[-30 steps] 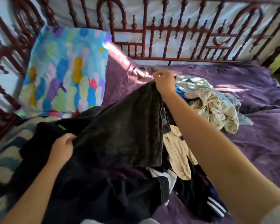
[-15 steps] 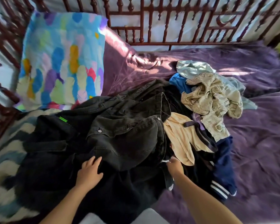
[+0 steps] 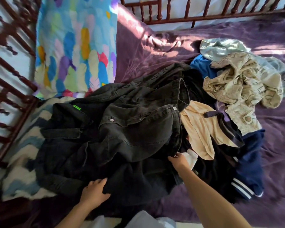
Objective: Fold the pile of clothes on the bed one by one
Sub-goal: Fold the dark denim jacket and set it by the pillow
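A crumpled black denim jacket (image 3: 138, 129) with metal snaps lies on top of the clothes pile on the purple bedspread (image 3: 270, 162). My right hand (image 3: 179, 161) reaches under the jacket's near edge beside a white cloth (image 3: 192, 156), and its fingers are hidden in the fabric. My left hand (image 3: 95, 190) grips a fold of black garment (image 3: 135, 183) at the pile's near side. To the right lie a cream top (image 3: 197, 129), a beige patterned garment (image 3: 240, 86), a navy piece with white stripes (image 3: 248, 170), a blue item (image 3: 201, 65) and a pale blue garment (image 3: 220, 46).
A colourful pillow (image 3: 76, 46) leans against the dark wooden bed rail (image 3: 187, 18) at the back left. A blue and white zigzag blanket (image 3: 23, 162) lies at the left under the black clothes. Bare bedspread lies to the right and near the rail.
The black jacket, held up a second ago, now lies dropped on the pile. Both hands came down to its near edge; the left slid nearer me and the right went under the jacket's edge.
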The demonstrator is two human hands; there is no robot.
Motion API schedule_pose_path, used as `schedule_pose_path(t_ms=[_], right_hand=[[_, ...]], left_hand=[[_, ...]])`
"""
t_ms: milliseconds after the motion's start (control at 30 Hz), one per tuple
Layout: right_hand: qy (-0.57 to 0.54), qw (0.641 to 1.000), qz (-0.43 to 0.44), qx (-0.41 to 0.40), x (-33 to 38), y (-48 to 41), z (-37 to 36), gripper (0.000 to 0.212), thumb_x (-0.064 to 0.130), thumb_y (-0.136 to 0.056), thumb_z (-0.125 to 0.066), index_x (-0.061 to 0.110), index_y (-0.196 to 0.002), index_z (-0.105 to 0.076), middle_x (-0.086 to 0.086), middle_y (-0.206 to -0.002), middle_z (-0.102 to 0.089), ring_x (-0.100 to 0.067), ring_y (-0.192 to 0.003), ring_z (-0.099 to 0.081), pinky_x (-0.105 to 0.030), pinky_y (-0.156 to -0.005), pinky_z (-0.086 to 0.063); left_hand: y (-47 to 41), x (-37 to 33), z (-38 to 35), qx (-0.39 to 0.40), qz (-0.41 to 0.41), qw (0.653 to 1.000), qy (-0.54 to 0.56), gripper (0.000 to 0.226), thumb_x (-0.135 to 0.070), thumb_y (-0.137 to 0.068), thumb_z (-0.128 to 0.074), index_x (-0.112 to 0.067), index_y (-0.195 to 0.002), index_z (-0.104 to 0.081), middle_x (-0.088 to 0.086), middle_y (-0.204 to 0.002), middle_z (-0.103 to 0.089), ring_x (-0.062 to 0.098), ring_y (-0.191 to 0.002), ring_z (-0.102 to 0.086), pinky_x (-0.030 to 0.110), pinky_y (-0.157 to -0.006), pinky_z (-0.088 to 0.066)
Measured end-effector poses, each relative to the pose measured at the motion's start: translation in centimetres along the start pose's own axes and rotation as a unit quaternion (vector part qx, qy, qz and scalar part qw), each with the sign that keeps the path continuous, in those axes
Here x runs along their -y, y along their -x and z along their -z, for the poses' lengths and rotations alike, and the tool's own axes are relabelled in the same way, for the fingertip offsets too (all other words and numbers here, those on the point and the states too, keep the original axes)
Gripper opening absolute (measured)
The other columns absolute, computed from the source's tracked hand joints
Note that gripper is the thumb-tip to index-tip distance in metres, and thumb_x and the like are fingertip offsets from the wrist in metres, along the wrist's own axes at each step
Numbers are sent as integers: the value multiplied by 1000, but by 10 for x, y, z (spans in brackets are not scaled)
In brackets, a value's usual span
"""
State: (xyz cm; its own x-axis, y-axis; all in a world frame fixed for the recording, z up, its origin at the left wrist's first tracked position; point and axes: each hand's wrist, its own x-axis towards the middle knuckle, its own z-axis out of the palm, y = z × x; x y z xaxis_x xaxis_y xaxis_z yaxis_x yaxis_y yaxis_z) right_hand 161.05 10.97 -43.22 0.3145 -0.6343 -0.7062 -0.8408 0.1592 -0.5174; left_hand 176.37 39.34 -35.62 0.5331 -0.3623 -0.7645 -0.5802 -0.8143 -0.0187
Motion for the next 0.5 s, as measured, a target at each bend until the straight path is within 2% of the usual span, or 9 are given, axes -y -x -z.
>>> schedule_pose_path(t_ms=[67,100,167,267,333,367,433,500], right_hand=[[45,999,20,-18,-8,-5,-7,20,46,-74,-62,27,-78,-56,1,-87,-64,-21,-99,-58,-35,-97,-43],[60,997,32,-29,-7,0,-7,19,45,-73,-63,28,-74,-55,1,-87,-64,-21,-100,-58,-36,-97,-42],[48,997,40,-47,-7,10,-7,8,28,-78,-66,21,-79,-62,-2,-88,-63,-24,-99,-59,-31,-91,-43],[0,999,2,-45,-3,28,6,18,13,-82,-62,6,-98,-65,-4,-81,-60,-25,-90,-61,-29,-77,-46],[14,999,-24,19,2,47,23,31,13,-84,-61,10,-114,-56,-5,-92,-56,-22,-83,-56,-28,-72,-46],[64,994,-46,80,3,57,32,37,14,-85,-59,13,-121,-51,-6,-101,-52,-21,-79,-55,-27,-69,-46],[221,947,-92,216,0,77,44,42,12,-85,-54,17,-127,-47,-8,-117,-49,-21,-82,-58,-29,-72,-53],[329,888,-131,295,-13,86,43,46,11,-86,-52,13,-131,-47,-12,-127,-52,-26,-100,-59,-32,-83,-55]], left_hand=[[5,1,-9,-37,3,999,-25,64,-47,-91,-48,-30,-146,-21,-8,-146,-34,16,-132,-33,31,-107,-30],[7,0,-11,-70,4,997,-22,57,-45,-92,-48,-31,-143,-28,-9,-141,-40,13,-129,-37,29,-105,-30],[10,1,-10,-141,-9,990,5,35,-37,-94,-47,-32,-129,-49,-11,-123,-54,10,-117,-50,25,-93,-33],[6,13,-6,-186,-38,979,76,20,-28,-94,-51,-24,-109,-64,-6,-105,-66,12,-100,-62,25,-82,-39],[4,27,2,-160,-62,974,148,15,-24,-93,-55,-23,-102,-66,-6,-102,-67,15,-97,-62,26,-82,-43],[4,37,8,-128,-81,973,173,10,-21,-92,-56,-26,-95,-65,-8,-97,-65,13,-95,-61,24,-81,-43],[8,59,22,-37,-134,972,188,19,-17,-91,-58,-32,-78,-57,-11,-80,-59,3,-79,-57,16,-71,-41],[15,83,29,55,-157,974,154,25,-13,-89,-59,-31,-72,-54,-11,-70,-52,-5,-65,-47,10,-64,-35]])
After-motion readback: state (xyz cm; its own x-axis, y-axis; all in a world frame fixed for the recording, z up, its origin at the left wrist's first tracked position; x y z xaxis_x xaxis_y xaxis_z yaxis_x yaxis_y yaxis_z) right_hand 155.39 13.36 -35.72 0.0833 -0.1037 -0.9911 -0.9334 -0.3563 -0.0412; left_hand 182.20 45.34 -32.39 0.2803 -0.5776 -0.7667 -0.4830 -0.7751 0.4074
